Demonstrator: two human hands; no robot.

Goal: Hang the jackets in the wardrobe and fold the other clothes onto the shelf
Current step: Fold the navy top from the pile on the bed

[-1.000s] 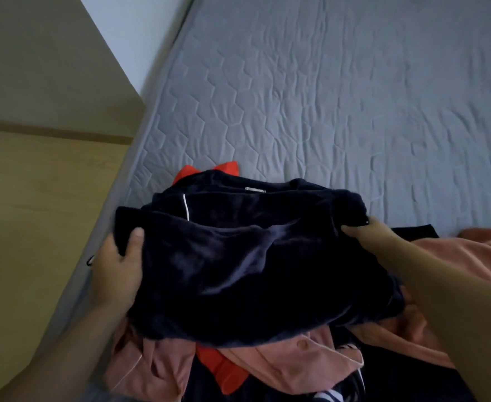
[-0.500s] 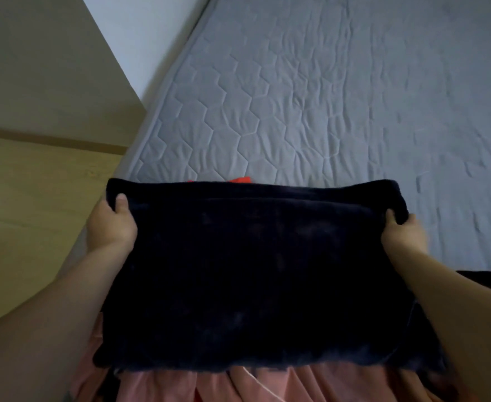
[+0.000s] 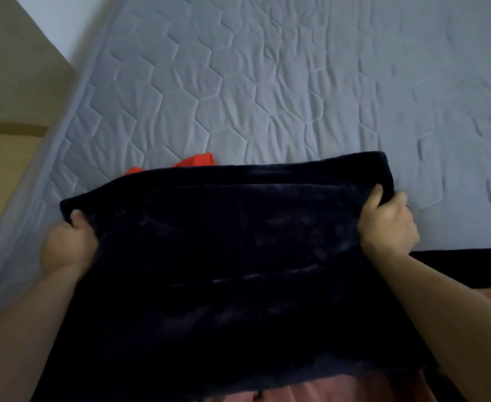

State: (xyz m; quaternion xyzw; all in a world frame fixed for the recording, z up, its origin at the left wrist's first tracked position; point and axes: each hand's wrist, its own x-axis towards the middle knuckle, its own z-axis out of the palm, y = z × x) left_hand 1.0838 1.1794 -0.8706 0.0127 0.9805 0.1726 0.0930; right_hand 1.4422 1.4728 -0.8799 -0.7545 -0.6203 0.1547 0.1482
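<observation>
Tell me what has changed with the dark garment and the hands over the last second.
The dark velvety garment went from a bunched heap to a sheet stretched flat between the hands. The left hand and right hand shifted their grip to its top corners and drew apart, the right corner now raised higher. Both hands kept hold throughout. The red garment, pink clothes and grey quilted mattress stayed put.

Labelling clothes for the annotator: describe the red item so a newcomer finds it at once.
Start at the grey quilted mattress, then find the dark navy plush garment held up at both top corners over its near-left part. The bright red cloth peeks just above that garment's far edge, the only vivid red against grey and navy.
</observation>
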